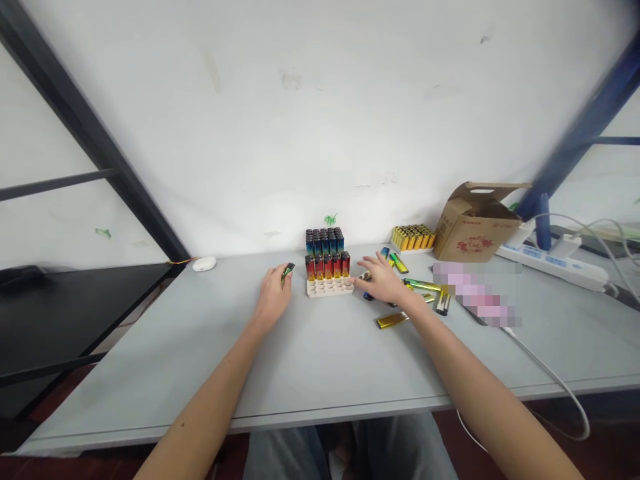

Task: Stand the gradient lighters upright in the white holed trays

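Note:
My left hand (274, 295) is closed around a green lighter (287, 272), whose dark top sticks up between thumb and fingers. To its right, a white holed tray (330, 288) carries red-and-yellow lighters (327, 267) standing upright at its back, with bare holes in front. Behind that stands a block of upright blue lighters (325, 242). My right hand (384, 280) has its fingers spread over loose lighters just right of the tray, partly hiding them. A gold lighter (393, 321) and a yellow-green lighter (423, 285) lie flat near that wrist.
Yellow lighters (413, 237) stand in another tray by the wall, beside an open cardboard box (475, 233). A power strip (555, 263) with cables and a blurred-out phone-like object (475, 293) lie on the right. A white earbud case (204, 264) sits far left.

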A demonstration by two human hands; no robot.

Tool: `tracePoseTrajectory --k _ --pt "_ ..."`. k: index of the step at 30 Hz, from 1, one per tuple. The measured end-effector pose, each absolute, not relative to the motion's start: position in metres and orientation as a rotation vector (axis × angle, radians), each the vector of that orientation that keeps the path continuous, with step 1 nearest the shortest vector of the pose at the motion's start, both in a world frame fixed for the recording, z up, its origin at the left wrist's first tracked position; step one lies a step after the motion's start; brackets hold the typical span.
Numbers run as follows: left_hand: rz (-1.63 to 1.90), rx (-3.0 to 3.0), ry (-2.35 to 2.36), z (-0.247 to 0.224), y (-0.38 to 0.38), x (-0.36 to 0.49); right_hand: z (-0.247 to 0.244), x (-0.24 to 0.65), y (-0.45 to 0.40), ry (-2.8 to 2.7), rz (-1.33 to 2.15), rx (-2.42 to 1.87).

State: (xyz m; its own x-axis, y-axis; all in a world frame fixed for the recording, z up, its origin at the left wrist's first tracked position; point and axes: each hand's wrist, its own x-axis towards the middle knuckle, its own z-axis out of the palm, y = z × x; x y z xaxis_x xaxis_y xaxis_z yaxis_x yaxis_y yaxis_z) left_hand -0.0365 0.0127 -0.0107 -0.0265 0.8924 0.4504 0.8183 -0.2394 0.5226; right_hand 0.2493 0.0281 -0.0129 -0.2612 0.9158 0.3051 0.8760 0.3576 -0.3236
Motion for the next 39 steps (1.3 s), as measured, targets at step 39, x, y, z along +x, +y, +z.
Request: tracePoseTrajectory --k 39 --pt "0.846 0.865 0.687 0.023 -0.019 -0.003 -0.024 0.229 0.011 -2.388 0.015 -1.462"
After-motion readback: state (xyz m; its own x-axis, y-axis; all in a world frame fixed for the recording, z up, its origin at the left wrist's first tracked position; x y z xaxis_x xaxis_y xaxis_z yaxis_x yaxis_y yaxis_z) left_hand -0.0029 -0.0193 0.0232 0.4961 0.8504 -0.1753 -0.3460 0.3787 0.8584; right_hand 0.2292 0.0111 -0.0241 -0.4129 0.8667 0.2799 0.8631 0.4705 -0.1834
